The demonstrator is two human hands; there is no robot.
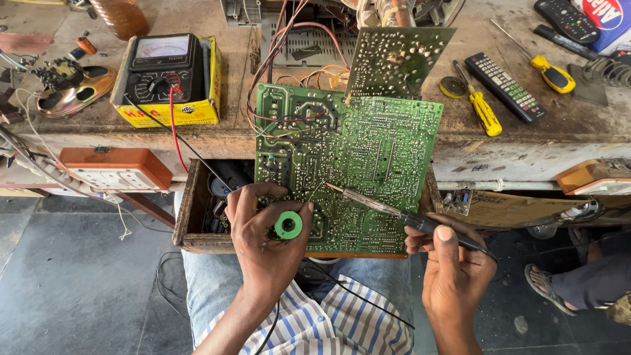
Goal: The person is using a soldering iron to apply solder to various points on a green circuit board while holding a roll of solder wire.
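My left hand (pixel 263 240) is curled round a small green solder spool (pixel 288 225), its thin wire running up to the big green circuit board (pixel 368 151), which lies solder side up w/ dense silver joints & pale traces, propped from my lap against the bench edge (pixel 513 154) over an open wooden drawer (pixel 187 210). My right hand (pixel 453 266) grips a soldering iron (pixel 394 210) by its black handle, tip touching the board near the wire. An analog multimeter (pixel 161 69) on a yellow box sits up left, 2 yellow screwdrivers (pixel 483 108) & a remote (pixel 505 87) up right.

Yellow box (pixel 172 113) under meter — blue-red package (pixel 608 20) top-right

Electronics repair workshop: multimeter (pixel 163 69), screwdrivers (pixel 483 108), circuit boards (pixel 355 158).
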